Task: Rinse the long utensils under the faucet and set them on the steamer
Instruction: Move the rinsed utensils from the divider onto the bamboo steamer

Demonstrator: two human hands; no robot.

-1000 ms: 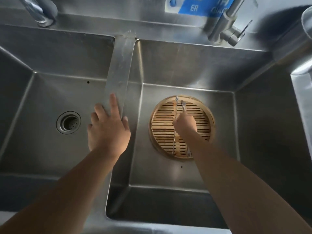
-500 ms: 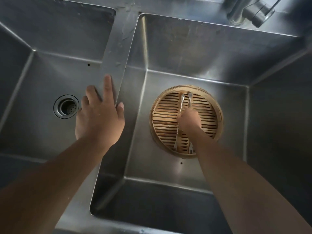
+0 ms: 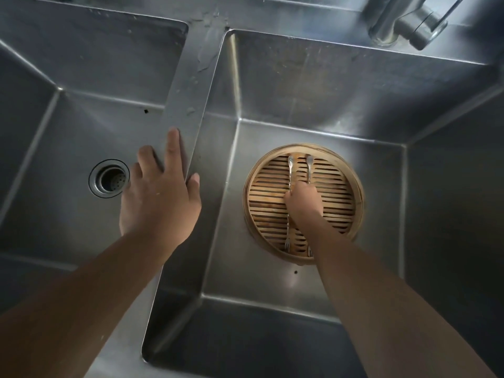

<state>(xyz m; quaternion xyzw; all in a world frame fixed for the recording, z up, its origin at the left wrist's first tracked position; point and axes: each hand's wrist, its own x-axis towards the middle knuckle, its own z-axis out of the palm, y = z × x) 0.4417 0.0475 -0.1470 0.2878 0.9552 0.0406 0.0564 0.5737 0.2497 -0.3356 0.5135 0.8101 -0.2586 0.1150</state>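
Left hand [image 3: 159, 203]: palm down on the near part of the divider [image 3: 191, 105] between the two basins, fingers straight and spread; the forefinger lies along the divider's top, the thumb hangs over its right edge, the other fingers reach over the left basin [image 3: 68, 118].
Right hand [image 3: 302, 200]: down in the right basin [image 3: 313, 91], knuckles up, fingers curled round the middles of both utensils [image 3: 290, 170] over the centre of the steamer [image 3: 357, 203].
Utensils: two thin metal pieces, side by side and roughly parallel, running near to far across the steamer; fork tines show at the near rim, rounded ends at the far rim.
Steamer: round bamboo, slatted, on the right basin's floor, toward its far left corner.
Drain [image 3: 109, 179]: round, in the left basin's floor, just left of the left hand.
Divider, far end: wet with droplets.
Faucet [image 3: 409, 20]: chrome, behind the right basin's far right corner, partly cut off.
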